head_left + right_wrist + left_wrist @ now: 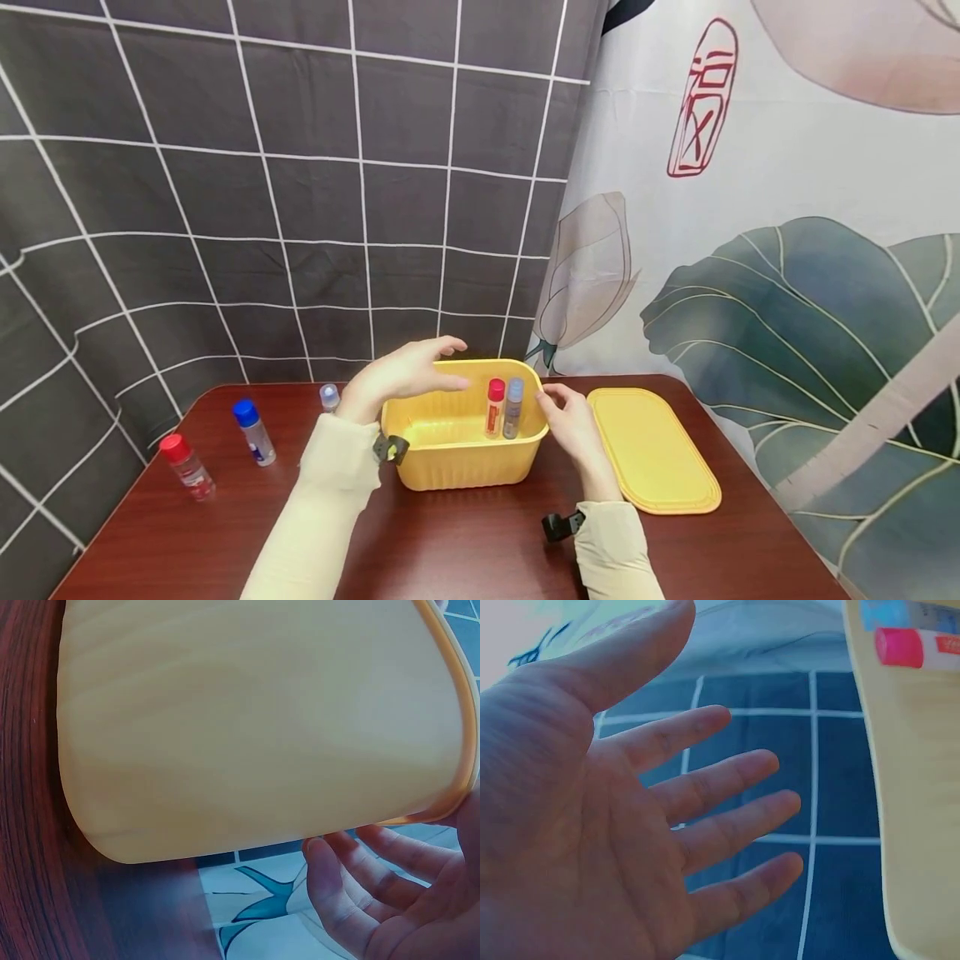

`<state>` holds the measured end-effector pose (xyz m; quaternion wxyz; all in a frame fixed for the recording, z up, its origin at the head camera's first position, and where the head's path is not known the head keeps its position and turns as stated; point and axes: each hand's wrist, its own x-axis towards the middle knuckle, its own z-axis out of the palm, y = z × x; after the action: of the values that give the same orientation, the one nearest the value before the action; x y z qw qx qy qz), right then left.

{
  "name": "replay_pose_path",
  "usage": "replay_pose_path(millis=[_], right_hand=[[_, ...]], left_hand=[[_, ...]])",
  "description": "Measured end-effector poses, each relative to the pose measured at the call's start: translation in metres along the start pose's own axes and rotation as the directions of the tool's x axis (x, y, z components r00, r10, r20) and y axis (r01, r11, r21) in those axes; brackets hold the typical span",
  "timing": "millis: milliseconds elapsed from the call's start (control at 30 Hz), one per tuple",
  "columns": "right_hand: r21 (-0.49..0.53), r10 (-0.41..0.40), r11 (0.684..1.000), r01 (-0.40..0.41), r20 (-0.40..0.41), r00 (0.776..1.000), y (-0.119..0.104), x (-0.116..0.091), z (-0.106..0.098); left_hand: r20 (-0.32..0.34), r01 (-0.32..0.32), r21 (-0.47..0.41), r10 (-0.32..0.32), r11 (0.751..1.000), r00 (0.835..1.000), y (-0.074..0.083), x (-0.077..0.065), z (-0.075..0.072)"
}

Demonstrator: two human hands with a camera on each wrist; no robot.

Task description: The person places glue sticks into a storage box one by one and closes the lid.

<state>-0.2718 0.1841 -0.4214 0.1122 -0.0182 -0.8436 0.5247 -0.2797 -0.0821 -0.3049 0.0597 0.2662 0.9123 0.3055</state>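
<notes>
A yellow plastic bin [468,467] stands on the table between the hands. Inside it, towards the right end, a red-capped tube [494,410] and a grey-blue tube [513,410] stand upright side by side. My left hand [405,372] hovers over the bin's left end, fingers spread and holding nothing. The left wrist view shows its bare palm [622,817] beside the bin wall [922,825]. At the right end, my right hand [572,425] grips the bin's rim. In the right wrist view its fingertips [324,859] lie against the outer wall [247,750].
A yellow lid [654,450] lies flat to the right of the bin. On the left of the brown table [465,550] stand a red-capped clear bottle [187,468] and a blue-capped one [255,432]. A clear-capped bottle [329,397] is partly hidden behind the left arm.
</notes>
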Motion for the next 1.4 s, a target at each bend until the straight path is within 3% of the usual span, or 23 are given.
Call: replay_pose_path(millis=[267, 467, 600, 867, 967, 1100, 1233, 1400], right_hand=[[0.014, 0.01, 1.0, -0.01, 0.008, 1.0, 0.001, -0.001, 0.0], [0.009, 0.005, 1.0, -0.005, 0.002, 1.0, 0.001, 0.0, 0.0], [0.011, 0.015, 1.0, -0.015, 0.005, 1.0, 0.002, 0.0, 0.0], [0.005, 0.013, 1.0, -0.013, 0.007, 1.0, 0.005, 0.002, 0.0], [0.008, 0.014, 1.0, -0.014, 0.008, 1.0, 0.006, 0.001, 0.001], [0.017, 0.017, 1.0, -0.018, 0.007, 1.0, 0.005, 0.0, 0.001], [0.027, 0.02, 0.999, -0.02, 0.014, 1.0, 0.005, 0.0, 0.001], [0.03, 0.022, 0.999, -0.022, 0.012, 1.0, 0.006, 0.001, 0.001]], left_hand=[[-0.179, 0.002, -0.082, -0.017, 0.997, 0.984, -0.025, -0.038, -0.005], [-0.293, 0.054, -0.148, -0.096, 0.987, 0.951, -0.047, -0.059, -0.002], [-0.37, 0.099, -0.204, -0.171, 0.974, 0.913, -0.064, -0.069, 0.003], [-0.536, 0.111, -0.269, -0.245, 0.957, 0.808, -0.097, -0.077, 0.018], [-0.569, 0.137, -0.276, -0.277, 0.951, 0.774, -0.108, -0.078, 0.023], [-0.587, 0.154, -0.305, -0.312, 0.94, 0.747, -0.12, -0.079, 0.031], [-0.582, 0.183, -0.333, -0.354, 0.925, 0.733, -0.129, -0.08, 0.037], [-0.561, 0.206, -0.359, -0.388, 0.91, 0.731, -0.137, -0.079, 0.039]])
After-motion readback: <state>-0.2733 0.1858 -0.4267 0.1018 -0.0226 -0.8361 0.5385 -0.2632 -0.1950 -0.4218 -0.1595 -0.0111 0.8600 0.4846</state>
